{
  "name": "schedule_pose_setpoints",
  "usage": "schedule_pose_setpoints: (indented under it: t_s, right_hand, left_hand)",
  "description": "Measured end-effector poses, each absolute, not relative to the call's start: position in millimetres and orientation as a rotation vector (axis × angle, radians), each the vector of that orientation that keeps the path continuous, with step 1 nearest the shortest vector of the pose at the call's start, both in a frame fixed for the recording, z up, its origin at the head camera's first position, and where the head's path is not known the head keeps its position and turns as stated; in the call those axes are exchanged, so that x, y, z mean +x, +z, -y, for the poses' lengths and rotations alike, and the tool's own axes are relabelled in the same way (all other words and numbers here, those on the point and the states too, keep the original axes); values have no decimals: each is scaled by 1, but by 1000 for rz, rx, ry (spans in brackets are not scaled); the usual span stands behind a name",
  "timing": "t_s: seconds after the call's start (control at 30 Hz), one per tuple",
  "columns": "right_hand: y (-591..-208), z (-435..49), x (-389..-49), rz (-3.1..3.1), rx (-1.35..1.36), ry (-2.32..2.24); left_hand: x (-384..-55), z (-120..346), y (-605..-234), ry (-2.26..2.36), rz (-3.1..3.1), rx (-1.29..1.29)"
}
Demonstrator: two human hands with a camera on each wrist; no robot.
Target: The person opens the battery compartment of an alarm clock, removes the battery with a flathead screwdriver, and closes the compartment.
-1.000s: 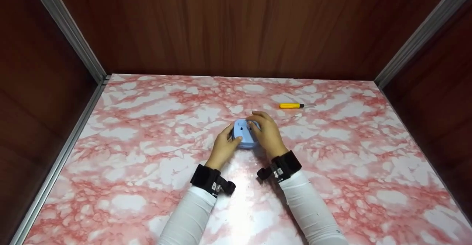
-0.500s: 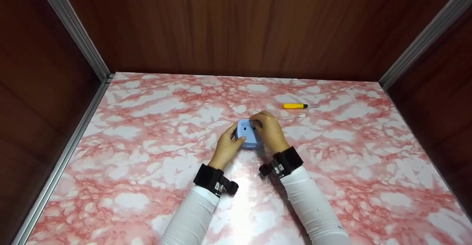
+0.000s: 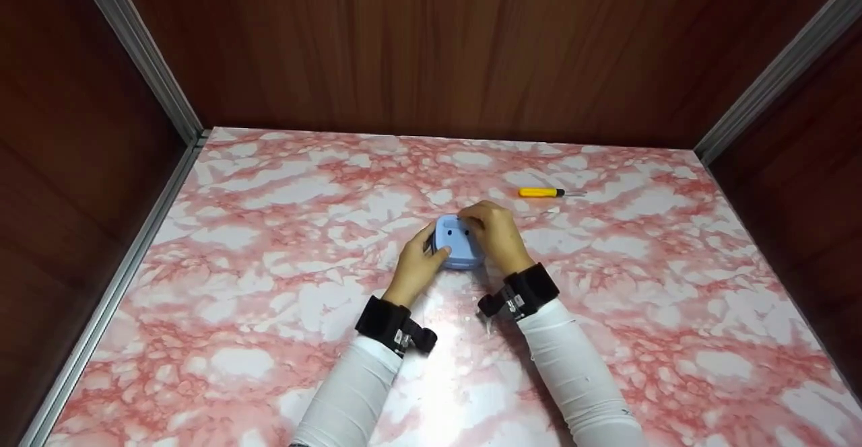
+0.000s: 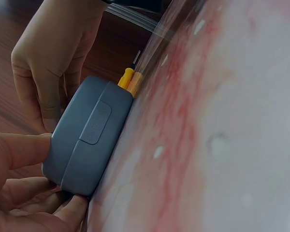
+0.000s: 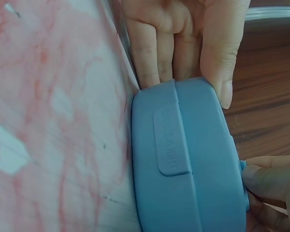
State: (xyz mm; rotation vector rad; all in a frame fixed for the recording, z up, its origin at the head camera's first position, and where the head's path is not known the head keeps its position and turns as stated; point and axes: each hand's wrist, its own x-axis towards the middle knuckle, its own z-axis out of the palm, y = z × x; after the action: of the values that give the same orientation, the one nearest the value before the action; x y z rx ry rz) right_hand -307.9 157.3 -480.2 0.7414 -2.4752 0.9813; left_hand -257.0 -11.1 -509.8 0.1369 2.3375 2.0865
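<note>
A rounded light-blue plastic case (image 3: 463,246) sits on the table, two dark holes in its recessed top. My left hand (image 3: 415,270) grips its left side, thumb on the top edge and fingers around the flank. At the far right corner, my right hand (image 3: 500,237) has its fingers curled down onto the case top. The right wrist view shows that hand's thumb and finger pinching a small raised blue part (image 5: 243,165) there. A latch plate (image 5: 171,140) with embossed lettering is on the case's near side. My right fingertips are partly hidden behind the case in the left wrist view.
Beyond the case, to its right, lies a yellow-handled screwdriver (image 3: 539,192), its tip pointing right. The table (image 3: 269,285) has a red-and-white marbled surface. Dark wood panels (image 3: 431,50) with metal corner rails enclose the back and sides.
My right fingers have drawn from over the case's middle toward its far right corner, so the right-hand hole now shows. My left hand keeps its grip. The head view has shifted slightly.
</note>
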Motion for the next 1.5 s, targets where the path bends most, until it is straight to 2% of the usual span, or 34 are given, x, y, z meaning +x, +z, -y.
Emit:
schedule_pose_setpoints:
  t_s: [0.47, 0.97, 1.5]
  right_hand:
    - [-474, -168, -314, 2485, 669, 1119]
    - [-482, -205, -333, 2517, 462, 1084]
    - [-485, -245, -345, 2616, 374, 1068]
  left_hand:
    - [-257, 11, -510, 2108, -2312, 115]
    - [-257, 11, -509, 2102, -2274, 90]
    - [-258, 9, -510, 2110, -2290, 85]
